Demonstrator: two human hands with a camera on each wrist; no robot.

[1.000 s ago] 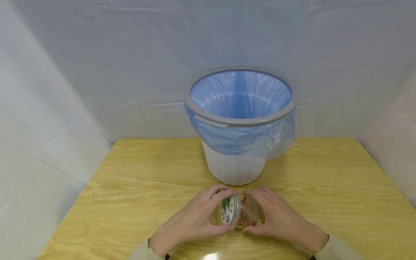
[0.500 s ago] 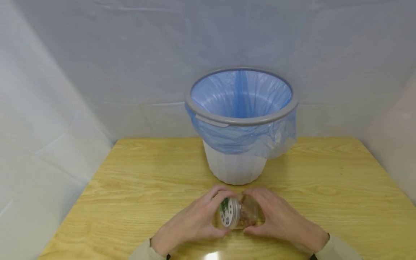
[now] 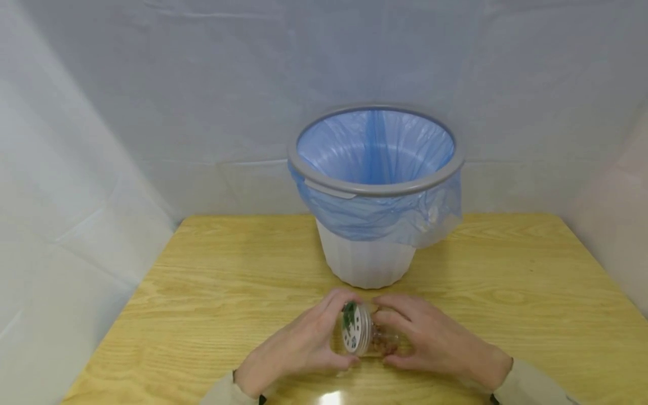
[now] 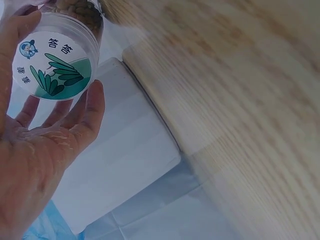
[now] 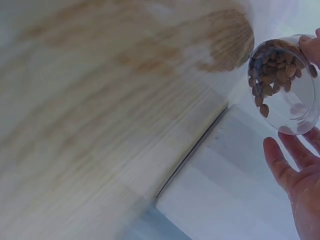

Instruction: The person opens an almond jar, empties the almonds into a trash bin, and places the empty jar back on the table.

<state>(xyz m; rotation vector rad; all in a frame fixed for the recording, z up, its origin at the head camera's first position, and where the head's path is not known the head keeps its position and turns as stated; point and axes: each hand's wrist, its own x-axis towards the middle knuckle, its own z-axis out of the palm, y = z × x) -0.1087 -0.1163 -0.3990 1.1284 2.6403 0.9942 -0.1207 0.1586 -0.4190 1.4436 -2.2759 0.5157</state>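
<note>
A clear jar [image 3: 383, 339] with brown nuts inside lies tilted on its side between the two hands, low over the table. Its white and green lid [image 3: 352, 328] faces left. My left hand [image 3: 306, 340] curls thumb and fingers round the lid end; in the left wrist view the lid [image 4: 56, 62] sits between thumb and fingertips of that hand [image 4: 42, 150]. My right hand [image 3: 437, 340] grips the jar's body from the right. From the right wrist, the round base [image 5: 282, 87] shows almonds, with thumb and fingertips of the hand [image 5: 305, 185] at its edge.
Behind the hands stands a white bin [image 3: 367, 261] with a grey rim [image 3: 385, 189] and a blue bag [image 3: 374, 216] folded over it. The wooden table [image 3: 228, 270] extends to both sides. Pale sheeting [image 3: 217, 112] hangs behind and beside the table.
My right hand's fingers have shifted their hold on the jar's body, with the fingers more spread. The lid has tilted slightly, while my left hand stays almost in place.
</note>
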